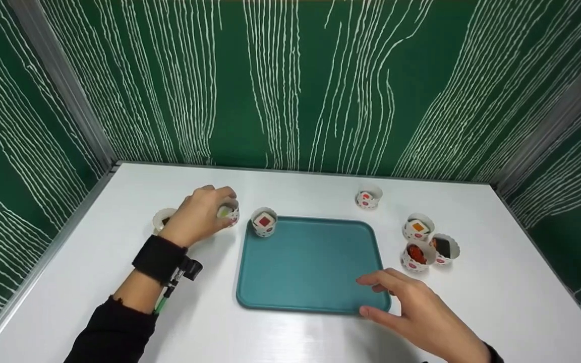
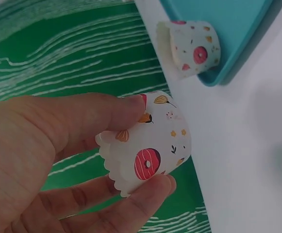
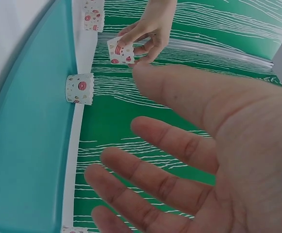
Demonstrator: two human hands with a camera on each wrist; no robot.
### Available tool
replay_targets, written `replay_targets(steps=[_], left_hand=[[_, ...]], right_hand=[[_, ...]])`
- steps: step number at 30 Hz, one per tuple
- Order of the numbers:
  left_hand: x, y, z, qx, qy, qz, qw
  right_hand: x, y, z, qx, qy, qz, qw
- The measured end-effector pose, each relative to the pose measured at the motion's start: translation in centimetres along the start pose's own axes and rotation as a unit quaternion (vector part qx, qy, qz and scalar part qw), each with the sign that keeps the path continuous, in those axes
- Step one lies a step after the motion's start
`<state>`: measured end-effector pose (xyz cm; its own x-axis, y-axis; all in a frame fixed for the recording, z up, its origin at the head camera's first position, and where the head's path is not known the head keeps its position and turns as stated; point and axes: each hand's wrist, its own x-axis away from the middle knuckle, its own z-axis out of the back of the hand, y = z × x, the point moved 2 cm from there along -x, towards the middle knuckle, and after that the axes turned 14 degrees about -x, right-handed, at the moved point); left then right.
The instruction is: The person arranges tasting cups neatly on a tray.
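Note:
My left hand (image 1: 197, 214) pinches a small paper baking cup (image 2: 167, 141) by its sides, left of the tray. Donut prints cover this cup, and something pale green shows inside it in the head view. The left wrist view shows it tilted, apart from the table. A similar paper cup (image 1: 264, 231), with a white piece bearing a red square, stands on the back left corner of the teal tray (image 1: 315, 267). Over the tray's front right corner hovers my right hand (image 1: 416, 310), its fingers relaxed and holding nothing.
Another paper cup (image 1: 159, 220) stands at the left, partly hidden by my left hand. Behind the tray's right side is a cup (image 1: 367, 200). Three more stand close together to its right: orange-square (image 1: 416, 229), red-filled (image 1: 415, 259) and dark-filled (image 1: 444, 250). Green walls enclose the white table.

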<state>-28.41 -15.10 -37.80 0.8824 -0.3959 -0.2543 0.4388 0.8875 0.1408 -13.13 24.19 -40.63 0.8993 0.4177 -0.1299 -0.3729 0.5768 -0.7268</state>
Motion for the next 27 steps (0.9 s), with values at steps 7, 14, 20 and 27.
replay_targets(steps=[7,14,20,27], left_hand=[[0.7,2.2,0.1,0.003,0.010,-0.035,0.9993],[1.5,4.4,0.2,0.015,0.025,-0.062,0.9976],[2.2,6.7,0.2,0.035,0.039,-0.094,0.9942],[3.0,9.4,0.1,0.065,0.043,-0.137,0.9875]], right_hand=[[-0.4,0.0,0.2,-0.015,-0.016,-0.012,1.000],[-1.3,0.0,0.1,-0.059,-0.030,-0.026,0.997],[-1.5,-0.3,-0.3,-0.053,-0.012,0.008,0.998],[-2.4,-0.7,-0.3,-0.049,-0.021,-0.020,0.998]])
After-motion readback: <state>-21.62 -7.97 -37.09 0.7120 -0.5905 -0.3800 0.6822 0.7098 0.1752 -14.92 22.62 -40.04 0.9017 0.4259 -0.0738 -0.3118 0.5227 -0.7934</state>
